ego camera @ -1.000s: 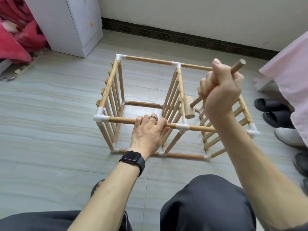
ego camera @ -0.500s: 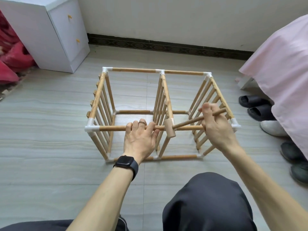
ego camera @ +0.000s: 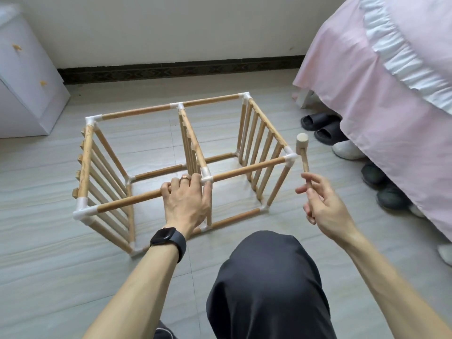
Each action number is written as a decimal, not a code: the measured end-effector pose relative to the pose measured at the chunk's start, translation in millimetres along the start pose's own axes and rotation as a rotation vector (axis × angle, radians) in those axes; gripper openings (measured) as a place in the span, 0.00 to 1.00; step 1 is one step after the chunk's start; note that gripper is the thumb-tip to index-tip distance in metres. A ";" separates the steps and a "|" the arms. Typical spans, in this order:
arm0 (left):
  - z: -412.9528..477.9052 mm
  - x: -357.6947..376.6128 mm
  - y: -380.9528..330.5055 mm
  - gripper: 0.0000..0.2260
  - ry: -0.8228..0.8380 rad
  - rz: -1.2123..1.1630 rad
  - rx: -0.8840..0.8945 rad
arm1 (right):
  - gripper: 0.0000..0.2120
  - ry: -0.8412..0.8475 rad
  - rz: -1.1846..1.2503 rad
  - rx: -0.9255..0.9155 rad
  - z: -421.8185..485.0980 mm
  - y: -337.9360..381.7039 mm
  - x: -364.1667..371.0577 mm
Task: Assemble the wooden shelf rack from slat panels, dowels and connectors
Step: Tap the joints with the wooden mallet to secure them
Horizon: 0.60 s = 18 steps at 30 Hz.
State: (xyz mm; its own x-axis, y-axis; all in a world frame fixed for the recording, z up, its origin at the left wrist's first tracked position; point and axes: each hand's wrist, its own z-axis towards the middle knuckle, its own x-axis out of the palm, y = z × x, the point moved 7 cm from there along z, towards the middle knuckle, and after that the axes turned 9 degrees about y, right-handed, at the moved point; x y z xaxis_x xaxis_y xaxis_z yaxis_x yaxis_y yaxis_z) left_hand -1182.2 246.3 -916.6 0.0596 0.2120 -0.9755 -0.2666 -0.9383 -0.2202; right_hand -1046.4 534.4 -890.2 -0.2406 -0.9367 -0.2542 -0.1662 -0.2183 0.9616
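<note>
On the tiled floor (ego camera: 49, 277) ahead of our knee (ego camera: 264, 277) stands the wooden rack (ego camera: 247, 169), three upright slat panels joined by dowels and white connectors. Our left hand (ego camera: 187, 201) grips the near top dowel beside the middle connector (ego camera: 206, 178), its fingers (ego camera: 175, 185) curled over so the tips are hidden; our wrist and watch (ego camera: 168, 239) cover part of the near bottom dowel. Our right hand (ego camera: 327, 204) holds the mallet (ego camera: 302, 144) by its handle, thumb and fingers loosely pinching it with the forefinger stretched out, and the handle's lower end is lost behind the palm. The mallet head sits just beside the rack's right front corner connector (ego camera: 290, 159); we cannot tell whether it touches. The bed (ego camera: 379, 106) and cabinet (ego camera: 22, 94) run off the frame, and the slippers (ego camera: 325, 127) lie half under the bed skirt
</note>
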 end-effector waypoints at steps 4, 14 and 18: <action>-2.2 2.0 1.3 0.17 -0.037 0.054 0.017 | 0.07 -0.222 -0.210 0.040 9.7 -29.5 -32.5; 0.2 6.0 3.2 0.20 -0.061 0.062 0.022 | 0.15 -0.159 -0.656 0.161 34.8 -16.2 -55.0; 1.2 8.7 4.9 0.21 -0.057 0.068 0.021 | 0.16 -0.422 -0.590 -0.148 21.8 32.6 -63.0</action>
State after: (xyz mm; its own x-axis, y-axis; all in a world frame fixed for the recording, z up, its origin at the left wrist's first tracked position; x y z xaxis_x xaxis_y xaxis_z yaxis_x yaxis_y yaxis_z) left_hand -1184.1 243.9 -926.2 -0.0141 0.1640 -0.9864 -0.2879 -0.9453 -0.1531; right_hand -1057.5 592.2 -845.1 -0.5033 -0.4737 -0.7227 -0.2585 -0.7155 0.6490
